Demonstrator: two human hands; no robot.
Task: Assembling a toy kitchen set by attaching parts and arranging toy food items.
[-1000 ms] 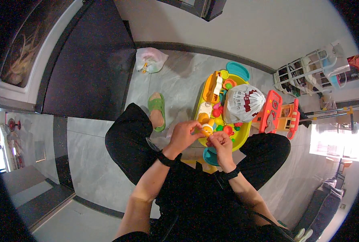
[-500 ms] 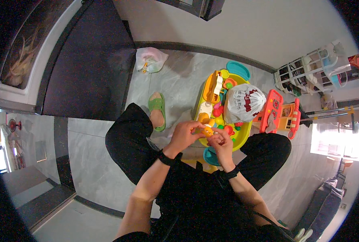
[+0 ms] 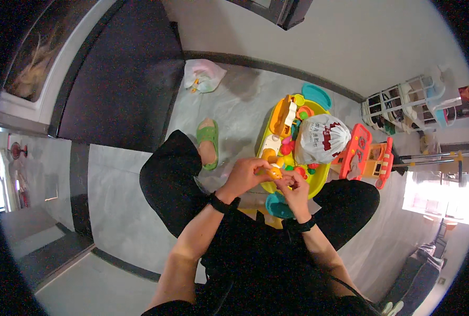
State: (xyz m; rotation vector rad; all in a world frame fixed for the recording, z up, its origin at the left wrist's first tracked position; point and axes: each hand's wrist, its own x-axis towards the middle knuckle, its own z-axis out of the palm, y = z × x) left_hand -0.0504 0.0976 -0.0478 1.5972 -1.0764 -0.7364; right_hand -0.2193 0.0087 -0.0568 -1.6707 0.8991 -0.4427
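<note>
In front of my lap, my left hand [image 3: 243,178] pinches a small orange-yellow toy [image 3: 274,173] between thumb and forefinger; its exact kind is too small to tell. My right hand [image 3: 296,195] is closed, its fingertips meeting at the toy's lower right side. Just beyond both hands stands a yellow toy tub [image 3: 321,181] holding several colourful toy foods. A rounded white drawstring bag [image 3: 318,141] with dark red print rests on the tub's right part. Teal flaps [image 3: 280,205] stick out at the tub's near and far ends.
A red toy stove panel [image 3: 355,152] stands right of the tub. On the floor at the far left lies a white and pink plastic bag [image 3: 204,75]. My foot wears a green slipper [image 3: 208,145]. A white wire rack [image 3: 397,102] stands against the right wall, and a dark cabinet [image 3: 118,79] at left.
The view has shifted slightly. My right hand has turned a little, its fingers drawing together at the toy's lower side. My left hand keeps its pinch on the toy.
</note>
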